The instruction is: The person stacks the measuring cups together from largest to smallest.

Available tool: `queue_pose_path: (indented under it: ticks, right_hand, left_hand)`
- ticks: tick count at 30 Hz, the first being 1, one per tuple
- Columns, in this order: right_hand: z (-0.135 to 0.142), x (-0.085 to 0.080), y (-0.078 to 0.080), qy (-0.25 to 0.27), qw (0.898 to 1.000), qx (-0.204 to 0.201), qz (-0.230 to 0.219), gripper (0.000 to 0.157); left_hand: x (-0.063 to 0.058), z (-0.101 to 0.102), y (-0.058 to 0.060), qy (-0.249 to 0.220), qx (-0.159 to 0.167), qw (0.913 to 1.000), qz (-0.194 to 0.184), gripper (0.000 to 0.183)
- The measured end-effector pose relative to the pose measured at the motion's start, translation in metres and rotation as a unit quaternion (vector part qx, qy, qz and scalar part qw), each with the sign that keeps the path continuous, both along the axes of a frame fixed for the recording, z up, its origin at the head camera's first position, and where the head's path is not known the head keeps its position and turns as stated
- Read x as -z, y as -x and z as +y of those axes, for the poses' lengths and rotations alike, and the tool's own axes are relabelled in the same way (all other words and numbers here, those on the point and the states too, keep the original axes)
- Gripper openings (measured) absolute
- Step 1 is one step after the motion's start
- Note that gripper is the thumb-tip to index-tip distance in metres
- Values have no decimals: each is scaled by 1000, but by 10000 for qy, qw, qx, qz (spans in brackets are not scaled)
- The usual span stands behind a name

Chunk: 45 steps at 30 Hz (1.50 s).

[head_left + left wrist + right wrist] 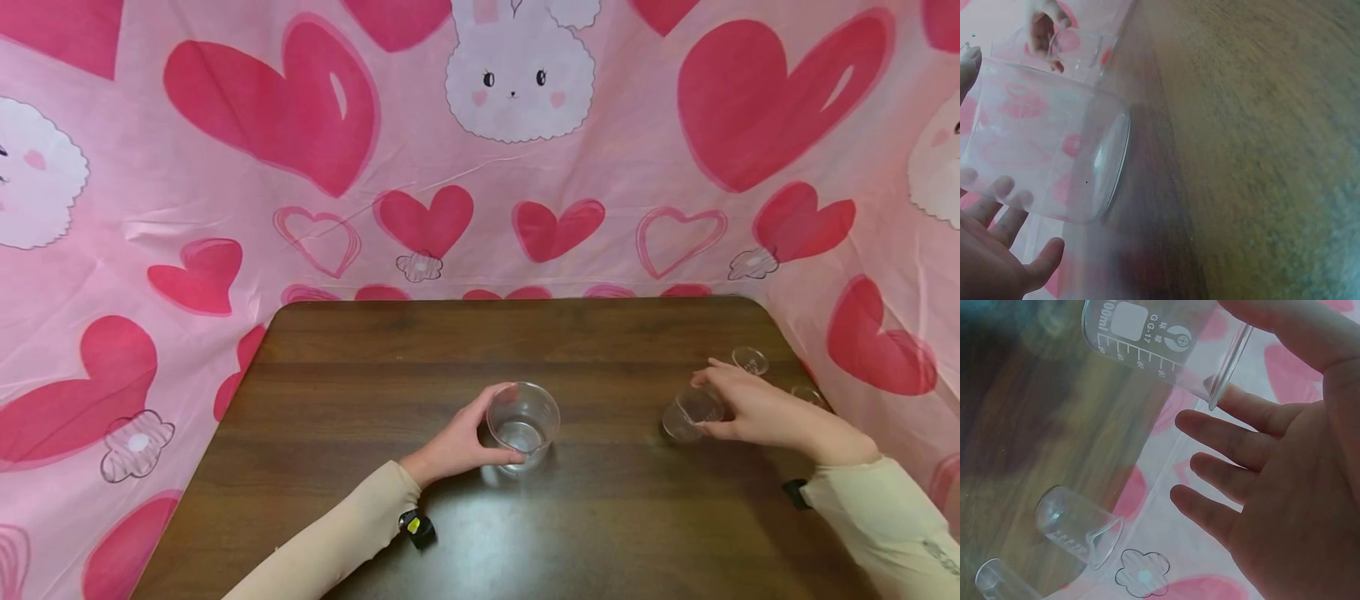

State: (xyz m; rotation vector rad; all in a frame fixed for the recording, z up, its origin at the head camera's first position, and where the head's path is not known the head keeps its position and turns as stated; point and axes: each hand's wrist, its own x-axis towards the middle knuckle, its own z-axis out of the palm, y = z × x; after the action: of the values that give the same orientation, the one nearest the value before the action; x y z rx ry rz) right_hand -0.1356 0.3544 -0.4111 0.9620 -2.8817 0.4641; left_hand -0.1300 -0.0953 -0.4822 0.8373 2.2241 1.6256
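My left hand [459, 442] grips a large clear glass beaker [542, 421] by its left side, thumb in front and fingers behind. The left wrist view shows this beaker [1041, 137] from the side, its base close to the wooden surface. To the right, my right hand [765, 414] pinches a smaller beaker [681, 417] near its rim, between thumb and index finger. White print reading 100ml and scale lines show on that beaker [1141, 347] in the right wrist view. The other fingers of this hand are spread off the glass.
Two still smaller glass beakers, one farther back [750, 360] and one by the right edge [807, 395], stand beyond my right hand. The brown wooden table [337, 383] has a pink heart-patterned cloth [480, 167] behind it and at both sides.
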Motion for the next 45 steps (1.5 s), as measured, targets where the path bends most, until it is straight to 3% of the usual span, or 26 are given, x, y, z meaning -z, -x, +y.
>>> queue_pose_path:
  ticks: [11,22,45]
  right_hand:
    - [-15,-8,2,-41,10000,18,65,55]
    - [-32,-30,6,-167,9982,21,-567,53]
    - [-63,-55,9,-328,9980,-236,-481,54]
  left_hand:
    - [3,1,1,-66,1,9999,81,92]
    - [3,1,1,-48,3,10000,58,92]
    - [2,1,0,-15,-1,10000,44,91]
